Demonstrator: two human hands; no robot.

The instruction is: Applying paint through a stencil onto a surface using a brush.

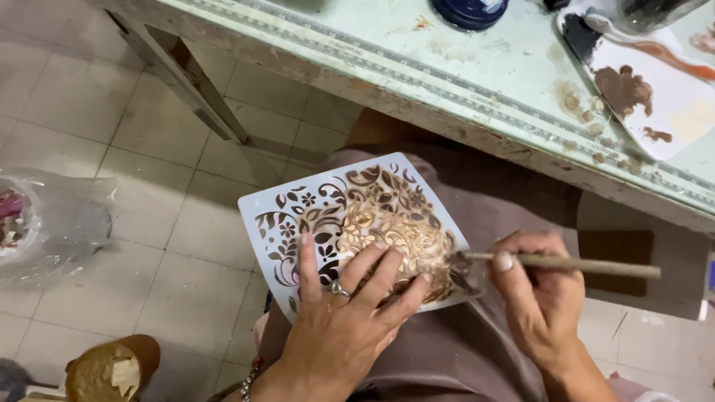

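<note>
Head view: stencil (350, 216) under left grip (346, 313).

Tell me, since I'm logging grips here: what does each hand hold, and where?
The right hand grips a brush partway along its handle. The left hand presses its fingers flat on the stencil sheet.

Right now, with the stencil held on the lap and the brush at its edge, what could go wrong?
1. Only the left hand pins the white floral stencil over the object on the lap; if it shifts, the gold-brown pattern may smear.
2. The brush in the right hand works at the stencil's edge, so paint might land on the mauve clothing.
3. The palette lies up on the table, so reaching to reload may loosen the hold.
</note>
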